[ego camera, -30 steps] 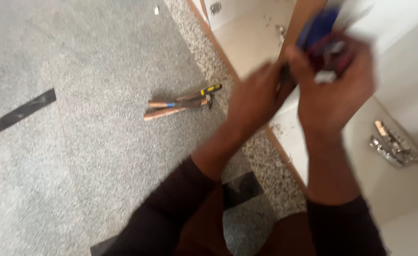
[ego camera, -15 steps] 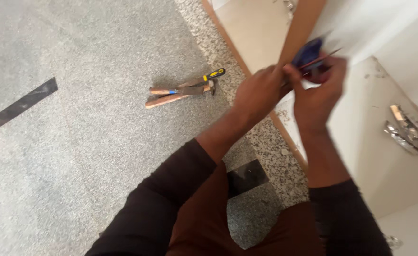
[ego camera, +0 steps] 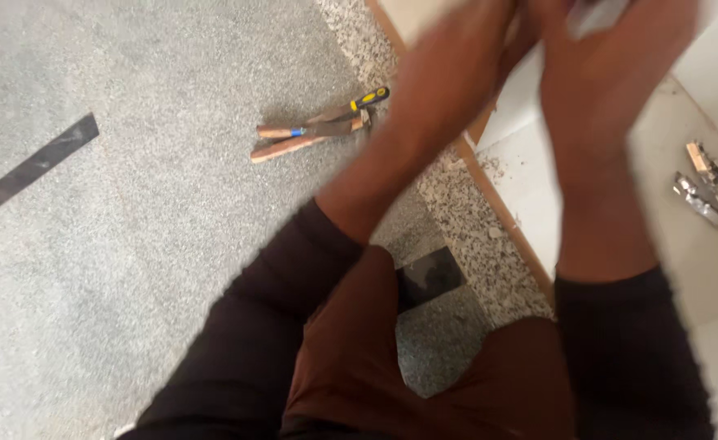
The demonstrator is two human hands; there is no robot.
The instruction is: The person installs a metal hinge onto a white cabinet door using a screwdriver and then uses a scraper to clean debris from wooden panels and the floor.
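Observation:
My left hand and my right hand are raised close together at the top edge of the view, both heavily blurred. Their fingers run out of frame, so whatever lies in them is hidden. They hover over the wood-edged rim of a white panel. Dark sleeves cover both forearms.
On the grey speckled floor, left of my hands, lie wooden-handled tools and a yellow-and-black-handled screwdriver. Shiny metal fittings rest on the white panel at right. A black strip crosses the floor far left. My knees fill the bottom.
Both hands have risen toward the top of the view and now look larger and more blurred. The blue tool seen between them earlier is no longer visible.

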